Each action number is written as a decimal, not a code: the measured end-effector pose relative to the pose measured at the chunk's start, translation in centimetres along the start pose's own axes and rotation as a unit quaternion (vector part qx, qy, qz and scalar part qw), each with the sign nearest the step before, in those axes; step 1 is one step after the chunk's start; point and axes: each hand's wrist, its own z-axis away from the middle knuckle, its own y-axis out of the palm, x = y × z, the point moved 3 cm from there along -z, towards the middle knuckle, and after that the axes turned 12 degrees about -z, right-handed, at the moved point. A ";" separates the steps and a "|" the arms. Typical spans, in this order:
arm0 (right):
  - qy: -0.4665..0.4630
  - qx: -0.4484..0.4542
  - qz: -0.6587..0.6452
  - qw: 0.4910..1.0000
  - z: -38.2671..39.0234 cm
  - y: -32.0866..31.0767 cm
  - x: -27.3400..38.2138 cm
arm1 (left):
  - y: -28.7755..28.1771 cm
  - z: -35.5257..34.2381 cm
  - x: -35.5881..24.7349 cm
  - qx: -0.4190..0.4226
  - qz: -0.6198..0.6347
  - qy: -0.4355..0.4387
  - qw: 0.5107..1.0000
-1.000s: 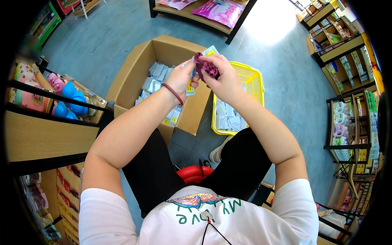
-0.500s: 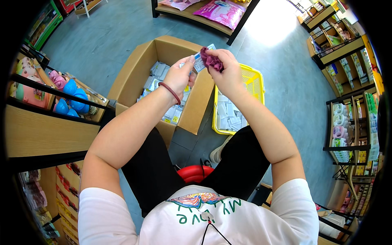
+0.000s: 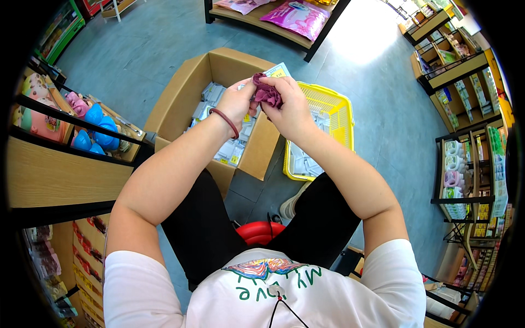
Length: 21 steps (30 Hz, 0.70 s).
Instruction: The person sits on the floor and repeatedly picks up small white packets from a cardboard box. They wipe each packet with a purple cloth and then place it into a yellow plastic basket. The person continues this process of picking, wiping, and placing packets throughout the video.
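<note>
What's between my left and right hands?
In the head view, a crumpled maroon cloth is between your left hand and right hand, a pale card showing just beyond.

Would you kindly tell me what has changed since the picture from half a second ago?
The right hand has moved left and slightly down, bringing the crumpled maroon cloth closer to the left hand. Nothing was visibly let go. The cardboard box and yellow basket stayed in place.
</note>
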 end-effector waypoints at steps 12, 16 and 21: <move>0.030 -0.148 0.073 0.986 -1.9 -4.8 -4.6 | -0.1 0.3 -0.7 -0.032 -0.097 0.017 0.995; 0.249 -0.129 -0.212 0.936 -1.1 -5.5 -6.2 | -0.2 0.5 -0.6 -0.030 -0.072 0.014 0.997; 0.371 -0.046 -0.378 0.847 -0.7 -3.9 -4.5 | -0.9 0.2 -0.5 -0.008 -0.043 0.010 0.999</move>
